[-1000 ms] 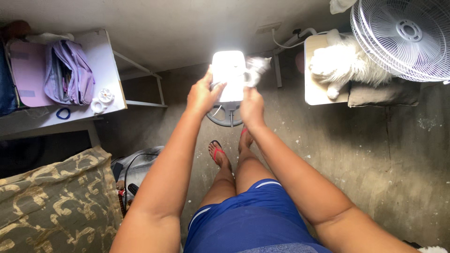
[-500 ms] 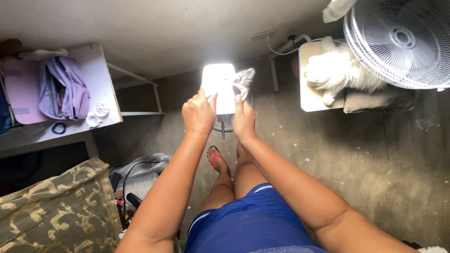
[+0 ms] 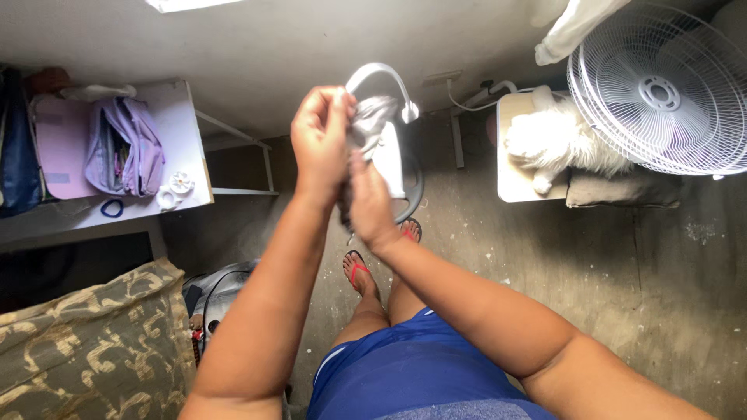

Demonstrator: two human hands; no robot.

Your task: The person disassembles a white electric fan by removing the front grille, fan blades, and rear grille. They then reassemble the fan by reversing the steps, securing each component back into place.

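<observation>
White pedestal fan (image 3: 661, 89), white fluffy animal (image 3: 556, 140) on stool, purple bag (image 3: 124, 148) on white shelf (image 3: 191, 117), patterned cushion (image 3: 85, 342)

Both arms stretched forward and up from the bottom edge, forearms bare, converging ahead of the knees. Left hand (image 3: 320, 140) raised highest, back of hand toward the camera, wrist straight, fingers curled and pinched together at the top. Right hand (image 3: 369, 204) just below and touching it, wrist bent slightly inward, fingers closed, thumb side up. Left forearm running steeply up from the lower left; right forearm crossing from the lower right at a flatter slant. Elbows apart, hands meeting. Thighs in blue shorts below, feet in red sandals planted close together.
</observation>
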